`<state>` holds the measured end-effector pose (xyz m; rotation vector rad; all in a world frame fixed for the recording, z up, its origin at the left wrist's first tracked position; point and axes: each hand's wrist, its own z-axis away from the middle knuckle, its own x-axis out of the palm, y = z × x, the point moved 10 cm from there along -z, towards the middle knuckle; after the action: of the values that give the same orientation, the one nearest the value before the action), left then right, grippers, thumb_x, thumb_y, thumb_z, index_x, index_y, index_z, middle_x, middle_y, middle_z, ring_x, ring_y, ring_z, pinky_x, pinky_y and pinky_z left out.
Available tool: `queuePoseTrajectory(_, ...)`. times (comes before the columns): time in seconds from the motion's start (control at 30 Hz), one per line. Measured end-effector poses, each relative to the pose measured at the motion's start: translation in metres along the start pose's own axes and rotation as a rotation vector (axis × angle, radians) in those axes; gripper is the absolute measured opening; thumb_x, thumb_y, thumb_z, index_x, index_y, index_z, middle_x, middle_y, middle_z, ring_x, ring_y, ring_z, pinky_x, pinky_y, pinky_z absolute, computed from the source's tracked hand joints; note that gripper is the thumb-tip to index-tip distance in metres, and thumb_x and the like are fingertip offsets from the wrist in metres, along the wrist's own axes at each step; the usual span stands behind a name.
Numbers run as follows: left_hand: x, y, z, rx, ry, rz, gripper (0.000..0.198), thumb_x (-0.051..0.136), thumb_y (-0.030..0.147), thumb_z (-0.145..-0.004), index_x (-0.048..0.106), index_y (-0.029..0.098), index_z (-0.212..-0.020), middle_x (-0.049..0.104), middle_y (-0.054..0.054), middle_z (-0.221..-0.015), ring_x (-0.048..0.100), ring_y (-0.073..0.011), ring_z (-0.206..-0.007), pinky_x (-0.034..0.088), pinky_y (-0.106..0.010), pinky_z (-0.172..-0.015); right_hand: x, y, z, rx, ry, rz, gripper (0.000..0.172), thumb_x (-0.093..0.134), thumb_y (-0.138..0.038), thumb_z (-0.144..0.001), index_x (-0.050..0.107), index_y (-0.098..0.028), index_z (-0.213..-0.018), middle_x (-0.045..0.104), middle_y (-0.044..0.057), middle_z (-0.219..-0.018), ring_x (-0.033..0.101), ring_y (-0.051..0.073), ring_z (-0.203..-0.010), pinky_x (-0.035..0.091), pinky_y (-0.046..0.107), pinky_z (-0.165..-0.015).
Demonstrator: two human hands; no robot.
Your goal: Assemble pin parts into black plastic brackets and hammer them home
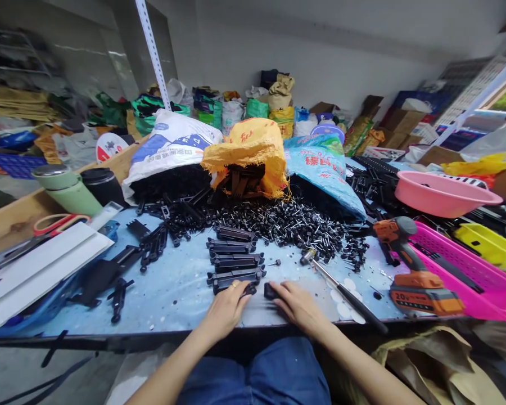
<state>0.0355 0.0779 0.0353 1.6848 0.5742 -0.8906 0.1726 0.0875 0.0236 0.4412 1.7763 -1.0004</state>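
Note:
My left hand (224, 310) is at the front of the table, fingers closed on a black plastic part (249, 288), mostly hidden under them. Beside it, my right hand (301, 308) grips a small black piece (271, 291) between thumb and fingers; thin prongs seem to show below it, blurred. Just beyond the left hand, several long black plastic parts (236, 261) lie stacked in a row. One black-headed pin (275, 262) lies alone between that row and a hammer (346, 292). Behind spreads a heap of black-headed metal pins (290, 222).
White (172, 140), orange (244, 149) and blue (320, 169) sacks spill black parts at the back. To the right are a cordless drill (417, 270), a pink basket (480, 281) and a pink basin (447, 194). Scissors (54, 225) and a green flask (69, 188) stand left.

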Motion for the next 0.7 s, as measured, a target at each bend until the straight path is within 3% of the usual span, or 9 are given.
queuePoseTrajectory(0.13,-0.015,0.014,0.006,-0.038,0.131,0.245,0.042,0.035,0.032,-0.090,0.046,0.022,-0.129,0.062,-0.008,-0.115,0.060,-0.0199,-0.102,0.049,-0.033,-0.087,0.001,-0.003,-0.012,0.175,0.025,-0.611,0.048,0.032,-0.043,-0.094,0.032,-0.025,-0.139,0.062,0.005,-0.089,0.059,0.014,-0.065,0.052,0.029,-0.064)
queuePoseTrajectory(0.23,-0.021,0.023,0.007,-0.052,0.211,0.331,0.042,0.041,0.033,-0.088,0.050,0.020,-0.127,0.064,-0.008,-0.110,0.060,-0.0201,-0.102,0.048,-0.034,-0.088,0.007,-0.016,-0.022,0.161,-0.028,-0.874,0.056,0.037,-0.051,-0.091,0.031,-0.024,-0.140,0.063,0.003,-0.081,0.054,0.011,-0.052,0.050,0.025,-0.051)
queuePoseTrajectory(0.33,-0.027,0.027,0.009,-0.040,0.247,0.307,0.038,0.044,0.033,-0.087,0.056,0.020,-0.121,0.066,-0.008,-0.103,0.062,-0.0201,-0.095,0.050,-0.033,-0.083,-0.017,-0.023,-0.026,0.002,0.068,-0.733,0.054,0.048,-0.049,-0.086,0.044,-0.024,-0.133,0.063,0.007,-0.102,0.060,0.015,-0.073,0.053,0.030,-0.068)
queuePoseTrajectory(0.47,-0.031,0.032,0.011,-0.012,0.290,0.258,0.034,0.046,0.031,-0.087,0.060,0.021,-0.116,0.067,-0.009,-0.096,0.063,-0.0192,-0.085,0.052,-0.031,-0.075,-0.039,-0.038,-0.023,-0.218,0.097,-0.476,0.050,0.053,-0.043,-0.086,0.048,-0.021,-0.131,0.065,0.009,-0.102,0.060,0.020,-0.093,0.049,0.035,-0.083)
queuePoseTrajectory(0.57,-0.039,0.039,0.012,-0.005,0.421,0.298,0.034,0.044,0.029,-0.088,0.060,0.019,-0.116,0.067,-0.009,-0.096,0.063,-0.0185,-0.087,0.052,-0.030,-0.077,-0.042,-0.043,-0.021,-0.191,0.182,-0.504,0.050,0.049,-0.044,-0.088,0.045,-0.023,-0.133,0.063,0.009,-0.108,0.061,0.019,-0.090,0.051,0.034,-0.080)
queuePoseTrajectory(0.7,-0.051,0.046,0.017,0.006,0.624,0.357,0.033,0.042,0.026,-0.090,0.059,0.017,-0.116,0.066,-0.010,-0.100,0.062,-0.0184,-0.093,0.051,-0.030,-0.081,-0.038,-0.043,-0.018,-0.059,0.334,-0.657,0.048,0.039,-0.041,-0.093,0.038,-0.025,-0.137,0.062,0.009,-0.108,0.060,0.013,-0.066,0.054,0.028,-0.063)
